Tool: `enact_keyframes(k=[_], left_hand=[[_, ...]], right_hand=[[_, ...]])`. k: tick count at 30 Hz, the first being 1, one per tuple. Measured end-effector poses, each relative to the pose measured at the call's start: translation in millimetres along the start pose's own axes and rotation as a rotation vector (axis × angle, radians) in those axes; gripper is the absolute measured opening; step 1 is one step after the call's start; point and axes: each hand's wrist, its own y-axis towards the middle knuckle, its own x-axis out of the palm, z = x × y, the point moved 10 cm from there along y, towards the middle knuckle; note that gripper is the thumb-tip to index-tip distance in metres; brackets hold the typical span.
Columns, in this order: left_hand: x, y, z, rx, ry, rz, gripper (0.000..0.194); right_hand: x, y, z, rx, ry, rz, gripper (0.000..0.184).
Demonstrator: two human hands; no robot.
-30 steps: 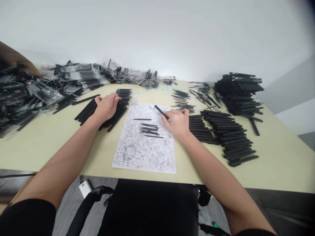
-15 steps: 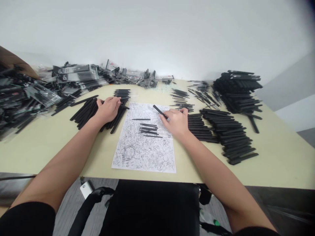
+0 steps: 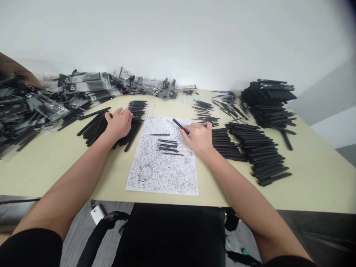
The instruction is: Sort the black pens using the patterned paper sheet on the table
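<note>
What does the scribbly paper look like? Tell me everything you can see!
The paper is a white sheet nearly covered in dark scribbles, with a big looped circle near its lower left. It lies flat on the pale yellow table. Some thin black sticks rest on it. The right hand, holding a black pen-like stick, covers part of its right edge; whether they touch it, I can't tell.

The pens (image 3: 264, 154) at right look matt, like smooth plastic. Glossy see-through plastic wrappers (image 3: 90, 86) crinkle across the upper left. The paper (image 3: 169, 172) at centre is matt, the surface (image 3: 311, 185) beneath smooth, and the sleeve (image 3: 33, 246) at lower left dull cloth.
</note>
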Motion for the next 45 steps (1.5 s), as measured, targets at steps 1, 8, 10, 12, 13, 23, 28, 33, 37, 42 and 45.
enact_keyframes(k=[1,8,10,12,13,23,28,33,37,42,45], left_hand=[[-1.7,0,1,-0.001,0.003,0.011,0.042],[-3.4,1,3,-0.008,0.026,-0.005,0.042],[-2.0,1,2,-0.011,0.033,-0.013,0.042],[-1.0,1,1,-0.010,0.040,-0.011,0.043],[-0.8,1,0,-0.009,0.039,-0.006,0.042],[12.0,6,-9,-0.013,-0.028,-0.045,0.041],[4.6,4,-6,-0.003,-0.057,-0.025,0.038],[-14.1,-2,12,0.083,-0.049,0.069,0.037],[-9.1,-3,24,0.186,-0.060,0.056,0.037],[-4.0,-3,29,0.279,-0.062,0.056,0.036],[-6.2,-3,29,0.301,-0.054,0.064,0.037]], right_hand=[[0,0,0,0.000,0.001,-0.002,0.038],[-1,0,0,0.004,-0.002,-0.006,0.036],[-1,0,-1,0.000,-0.012,-0.009,0.037],[-1,0,-1,-0.002,-0.016,-0.012,0.038],[-1,0,-1,-0.001,-0.016,-0.012,0.039],[1,0,0,-0.001,0.004,-0.005,0.038],[8,0,-6,-0.062,0.027,-0.075,0.033],[11,-1,-10,-0.100,0.035,-0.124,0.028],[17,-1,-13,-0.138,0.060,-0.169,0.024],[25,-3,-19,-0.192,0.103,-0.259,0.024],[29,-5,-22,-0.199,0.101,-0.314,0.023]])
